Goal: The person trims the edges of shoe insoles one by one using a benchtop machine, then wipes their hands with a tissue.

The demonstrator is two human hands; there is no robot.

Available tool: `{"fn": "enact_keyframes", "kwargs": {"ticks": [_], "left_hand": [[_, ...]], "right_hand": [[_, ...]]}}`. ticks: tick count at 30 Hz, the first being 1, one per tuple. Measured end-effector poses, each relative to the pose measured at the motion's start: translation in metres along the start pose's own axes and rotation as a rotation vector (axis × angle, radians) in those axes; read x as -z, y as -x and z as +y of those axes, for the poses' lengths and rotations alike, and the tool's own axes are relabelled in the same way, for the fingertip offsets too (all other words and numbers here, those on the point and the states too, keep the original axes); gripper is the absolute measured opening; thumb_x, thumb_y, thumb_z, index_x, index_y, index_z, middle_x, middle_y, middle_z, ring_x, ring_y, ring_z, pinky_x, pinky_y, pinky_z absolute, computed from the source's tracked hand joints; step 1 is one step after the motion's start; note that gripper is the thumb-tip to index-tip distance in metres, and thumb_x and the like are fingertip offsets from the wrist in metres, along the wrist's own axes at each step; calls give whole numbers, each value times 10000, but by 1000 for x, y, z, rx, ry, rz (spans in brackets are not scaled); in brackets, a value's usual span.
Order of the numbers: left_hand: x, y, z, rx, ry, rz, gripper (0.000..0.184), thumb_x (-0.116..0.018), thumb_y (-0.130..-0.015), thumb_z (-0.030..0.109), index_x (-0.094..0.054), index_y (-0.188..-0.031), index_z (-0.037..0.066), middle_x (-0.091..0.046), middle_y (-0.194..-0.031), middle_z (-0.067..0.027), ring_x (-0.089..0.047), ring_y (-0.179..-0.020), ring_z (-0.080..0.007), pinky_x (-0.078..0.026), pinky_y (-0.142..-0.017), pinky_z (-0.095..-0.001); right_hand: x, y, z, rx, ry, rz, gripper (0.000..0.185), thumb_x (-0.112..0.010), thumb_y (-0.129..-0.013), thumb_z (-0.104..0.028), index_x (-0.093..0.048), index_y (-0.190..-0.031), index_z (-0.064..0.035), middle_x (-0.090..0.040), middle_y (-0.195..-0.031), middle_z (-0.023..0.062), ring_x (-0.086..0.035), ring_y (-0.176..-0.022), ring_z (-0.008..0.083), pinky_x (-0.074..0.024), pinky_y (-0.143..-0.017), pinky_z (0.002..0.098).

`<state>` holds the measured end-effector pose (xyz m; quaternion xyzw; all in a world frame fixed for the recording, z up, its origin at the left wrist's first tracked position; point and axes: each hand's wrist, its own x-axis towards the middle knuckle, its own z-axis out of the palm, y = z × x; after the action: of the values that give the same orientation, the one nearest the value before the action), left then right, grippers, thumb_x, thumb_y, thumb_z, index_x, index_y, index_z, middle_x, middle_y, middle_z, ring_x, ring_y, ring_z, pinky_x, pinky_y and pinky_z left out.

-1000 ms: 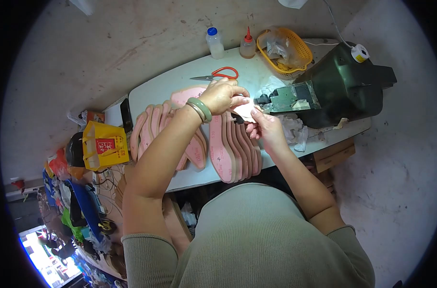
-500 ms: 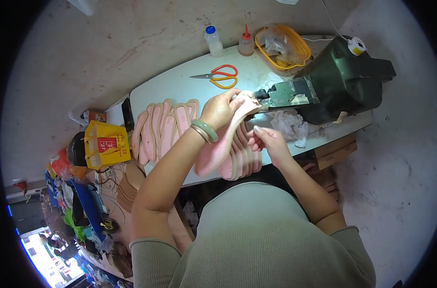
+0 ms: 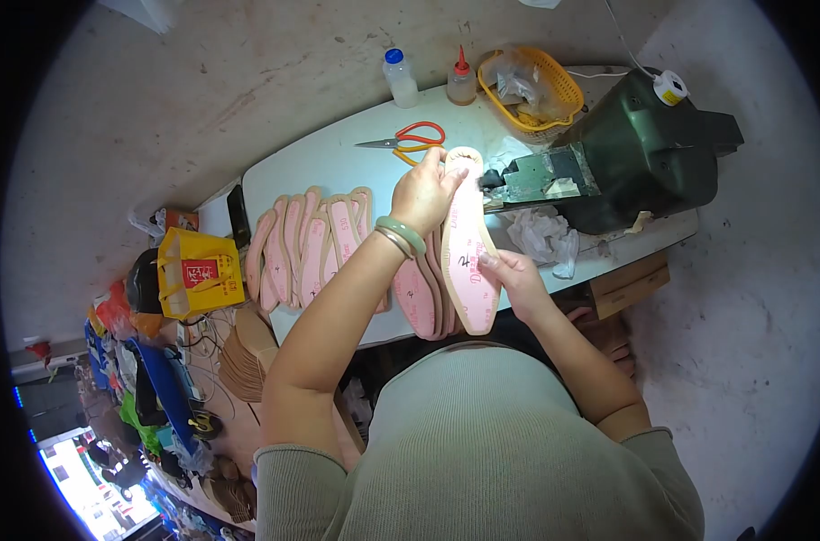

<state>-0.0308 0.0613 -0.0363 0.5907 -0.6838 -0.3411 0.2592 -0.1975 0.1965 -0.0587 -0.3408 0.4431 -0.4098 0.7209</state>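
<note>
Against a scuffed wall (image 3: 238,108) stands a white desk (image 3: 293,167). Above its near edge, 1 pink insole (image 3: 468,230) is held up lengthwise, its printed face showing, with red lettering and a dark handwritten mark. Its narrow upper end is just beside the black tip (image 3: 493,178) of a green machine (image 3: 649,149); whether they touch, I cannot tell.

Left hand (image 3: 425,194) pinches that upper end, thumb flat on the pink face. Right hand (image 3: 520,281) pinches the lower side edge, thumb on the face, its other fingers mostly hidden behind. With 2 grips so far apart, light and even pressure should serve best: the piece looks thin enough to bend if squeezed or twisted. Thumbs are best laid inside the tan border so the edge can be checked, and the upper end deserves care so close to the tip.

Below the insole lies a row of overlapping pieces (image 3: 417,302); to its left is another pile (image 3: 312,248). Farther back are scissors (image 3: 394,142), partly behind the left hand, then 2 bottles, 1 blue-capped (image 3: 403,86) and 1 red-tipped (image 3: 461,87), and a yellow basket (image 3: 568,90).
</note>
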Motion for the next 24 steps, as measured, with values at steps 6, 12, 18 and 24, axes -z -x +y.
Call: {"fn": "enact_keyframes", "kwargs": {"ticks": [6,12,18,24], "left_hand": [[0,-16,8,-5,-5,78,315,-631,-905,266,-557,-1090,21,-642,-744,-78,-617,-654,-185,-484,-651,-338],[11,-39,-44,65,472,-209,350,-645,-905,234,-555,-1141,-8,-687,-852,-116,-650,-784,-138,-518,-701,-318],[59,12,-109,218,-335,-39,463,-640,-874,327,-525,-1184,2,-658,-1023,-230,-658,-889,-362,-521,-780,-452],[-1,92,-95,337,-410,-246,714,-638,-838,451,-382,-1340,13,-648,-1034,-261,-647,-945,-409,-504,-812,-462]], "right_hand": [[6,-11,-13,61,-7,77,286,-572,-971,-237,-668,-1052,20,-678,-905,19,-597,-783,49,-462,-723,208],[2,-19,-3,12,199,-91,275,-553,-981,-257,-661,-1038,-11,-658,-856,-7,-580,-726,48,-439,-649,201],[-11,-17,11,-114,224,-71,289,-591,-959,-273,-658,-1101,-31,-678,-863,22,-612,-672,76,-470,-595,206],[-10,-21,42,-79,412,-105,309,-635,-923,-253,-647,-1122,-17,-683,-873,22,-623,-716,114,-510,-672,252]]}}
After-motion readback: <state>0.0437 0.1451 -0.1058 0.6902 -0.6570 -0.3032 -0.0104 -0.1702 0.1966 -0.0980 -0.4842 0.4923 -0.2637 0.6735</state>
